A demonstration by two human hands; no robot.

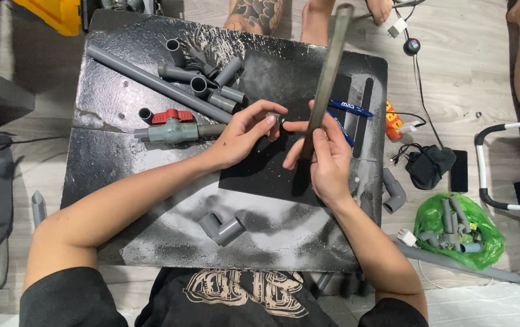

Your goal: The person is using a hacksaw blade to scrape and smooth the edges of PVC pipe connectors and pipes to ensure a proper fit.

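Looking down from the head camera, the person sits at a low black board (120, 157) dusted with pale powder. The left hand (245, 130) is curled, its fingertips pinching a small grey pipe piece (276, 119) and holding it up just above the dark mat (272, 175) in the middle of the board. The right hand (326, 160) is wrapped around the lower end of a long flat file (326, 72), thumb pressed along its side, so the blade slants up and away over the far edge of the board. The file's lower part sits right beside the pipe piece, close enough that I would judge it is being held to the piece's edge; whether the two actually touch I cannot tell.

Parts lie spread within arm's reach. To the left is a grey valve with a red handle (172, 126); above it run a long grey pipe (151, 79) and a cluster of short pipe offcuts (208, 79). A grey elbow joint (222, 229) lies near the body, apart from both hands. A blue pen (351, 109) rests just beyond the right hand.

Off the board to the right, on the wooden floor, sits a green plastic bag (490, 242) holding more grey fittings, with a dark phone (458, 171) and tangled cables near it. Another person's bare legs show at the top edge, well clear of the work.
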